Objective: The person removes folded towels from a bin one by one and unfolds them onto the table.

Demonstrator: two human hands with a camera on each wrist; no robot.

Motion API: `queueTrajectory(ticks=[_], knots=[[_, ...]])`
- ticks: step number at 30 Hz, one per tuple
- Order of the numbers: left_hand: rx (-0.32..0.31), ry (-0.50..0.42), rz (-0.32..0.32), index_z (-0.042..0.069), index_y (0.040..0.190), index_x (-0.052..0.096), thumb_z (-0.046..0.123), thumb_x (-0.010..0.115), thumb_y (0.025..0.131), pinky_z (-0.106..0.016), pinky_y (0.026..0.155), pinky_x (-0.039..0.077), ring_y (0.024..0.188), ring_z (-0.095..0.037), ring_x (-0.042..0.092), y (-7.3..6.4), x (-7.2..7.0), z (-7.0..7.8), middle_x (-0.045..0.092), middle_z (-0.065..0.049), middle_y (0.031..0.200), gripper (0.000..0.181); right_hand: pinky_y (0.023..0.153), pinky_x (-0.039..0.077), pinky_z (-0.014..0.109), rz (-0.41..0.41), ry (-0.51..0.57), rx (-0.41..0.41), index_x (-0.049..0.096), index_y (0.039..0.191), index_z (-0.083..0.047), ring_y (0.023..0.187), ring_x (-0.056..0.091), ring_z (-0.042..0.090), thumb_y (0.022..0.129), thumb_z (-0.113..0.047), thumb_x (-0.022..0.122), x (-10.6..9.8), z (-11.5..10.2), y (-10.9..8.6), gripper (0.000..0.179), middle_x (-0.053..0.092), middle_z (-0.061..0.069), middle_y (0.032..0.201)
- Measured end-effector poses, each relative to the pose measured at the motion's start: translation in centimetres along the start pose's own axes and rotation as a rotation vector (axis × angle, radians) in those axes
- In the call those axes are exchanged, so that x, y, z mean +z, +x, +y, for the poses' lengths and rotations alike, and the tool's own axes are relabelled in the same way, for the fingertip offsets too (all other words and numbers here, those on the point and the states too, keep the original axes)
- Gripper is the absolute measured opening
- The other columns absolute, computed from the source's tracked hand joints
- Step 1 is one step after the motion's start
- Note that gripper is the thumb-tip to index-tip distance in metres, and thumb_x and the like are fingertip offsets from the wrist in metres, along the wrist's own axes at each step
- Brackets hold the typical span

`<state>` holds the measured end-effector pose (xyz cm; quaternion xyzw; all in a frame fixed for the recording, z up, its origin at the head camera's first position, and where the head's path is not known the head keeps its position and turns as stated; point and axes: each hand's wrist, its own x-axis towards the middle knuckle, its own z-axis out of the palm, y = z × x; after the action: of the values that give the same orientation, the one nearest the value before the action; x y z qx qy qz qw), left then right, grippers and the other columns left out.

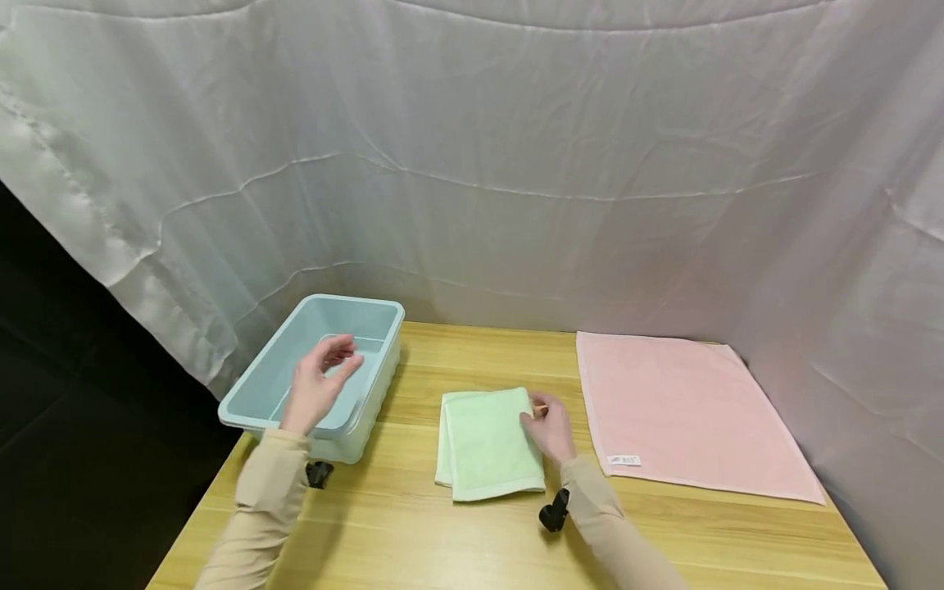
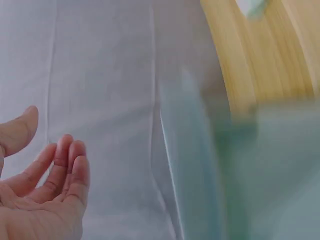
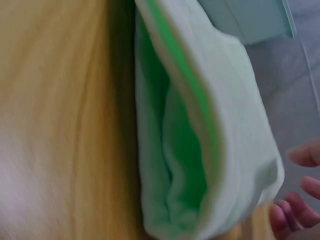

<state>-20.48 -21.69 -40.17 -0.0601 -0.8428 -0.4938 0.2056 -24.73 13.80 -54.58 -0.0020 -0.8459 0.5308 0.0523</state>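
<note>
A light green towel (image 1: 494, 447), folded into a rectangle, lies on the table in the head view. At its right edge is my right hand (image 1: 551, 426), fingers bent and thumb overlapping the border. The right wrist view shows the towel's stacked layers (image 3: 215, 130) from the side, with the thumb and fingertips (image 3: 295, 210) spread apart beside one corner. My left hand (image 1: 320, 381) is over the pale blue plastic tub (image 1: 383, 377), loosely curved with nothing in it. In the left wrist view, that hand (image 2: 50, 190) has its thumb well away from its fingers.
A pink towel (image 1: 686, 414) with a small white label is spread flat on the right side of the wooden table (image 1: 398, 524). Grey curtains (image 1: 501, 164) hang behind and to the right. A black cloth (image 1: 74, 393) is at the left. Both sleeves carry black wrist mounts.
</note>
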Motion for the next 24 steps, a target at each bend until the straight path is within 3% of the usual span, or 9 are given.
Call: queueTrajectory(ticks=[3,6,10,13,17,24], knots=[[-0.042,-0.067,-0.059,-0.009,0.129,0.06,0.005,0.067,0.095,-0.007,0.089,0.046,0.097,0.0,0.059,-0.4,2.1,0.4,0.067,-0.028,0.118,0.037,0.069,0.047,0.019,0.028,0.027,-0.075,0.064,0.124,0.008,0.084,0.058,0.02,0.086,0.003,0.07,0.3,-0.8,-0.7,0.039,0.066,0.025,0.109],[-0.099,-0.114,-0.096,-0.01,0.13,0.059,0.004,0.065,0.096,-0.009,0.088,0.048,0.104,-0.017,0.065,-0.8,4.1,0.4,0.067,-0.029,0.12,0.037,0.068,0.048,0.015,-0.023,0.092,-0.114,0.064,0.122,0.01,0.081,0.058,0.013,0.085,0.004,0.071,0.9,-1.5,-1.5,0.038,0.066,0.025,0.103],[-0.175,-0.163,-0.146,-0.009,0.132,0.058,0.005,0.065,0.097,-0.019,0.096,0.052,0.115,-0.036,0.064,-1.5,6.3,0.0,0.066,-0.028,0.123,0.038,0.07,0.051,0.015,-0.117,0.156,-0.083,0.064,0.122,0.009,0.08,0.059,0.008,0.086,0.001,0.072,1.5,-2.0,-2.4,0.038,0.067,0.022,0.102],[-0.199,-0.172,-0.177,-0.009,0.133,0.057,0.005,0.064,0.098,-0.034,0.102,0.054,0.118,-0.04,0.062,-2.0,7.9,-0.9,0.065,-0.029,0.124,0.039,0.072,0.051,0.015,-0.149,0.196,-0.06,0.064,0.122,0.009,0.081,0.059,0.007,0.085,-0.001,0.072,2.1,-2.0,-2.7,0.038,0.068,0.021,0.101],[-0.194,-0.154,-0.191,-0.013,0.128,0.058,0.003,0.062,0.098,-0.049,0.101,0.054,0.114,-0.044,0.063,-2.7,9.7,-2.6,0.066,-0.031,0.12,0.035,0.07,0.051,0.014,-0.17,0.221,-0.054,0.063,0.121,0.01,0.079,0.058,0.006,0.085,0.001,0.073,2.7,-1.6,-2.7,0.039,0.068,0.021,0.099],[-0.265,-0.154,-0.253,-0.018,0.126,0.057,-0.001,0.056,0.099,-0.049,0.097,0.056,0.114,-0.047,0.061,-4.1,12.0,-5.3,0.064,-0.036,0.12,0.033,0.07,0.05,0.013,-0.209,0.161,-0.073,0.062,0.119,0.011,0.076,0.057,0.005,0.083,0.003,0.074,3.3,-1.0,-3.0,0.039,0.068,0.021,0.093]])
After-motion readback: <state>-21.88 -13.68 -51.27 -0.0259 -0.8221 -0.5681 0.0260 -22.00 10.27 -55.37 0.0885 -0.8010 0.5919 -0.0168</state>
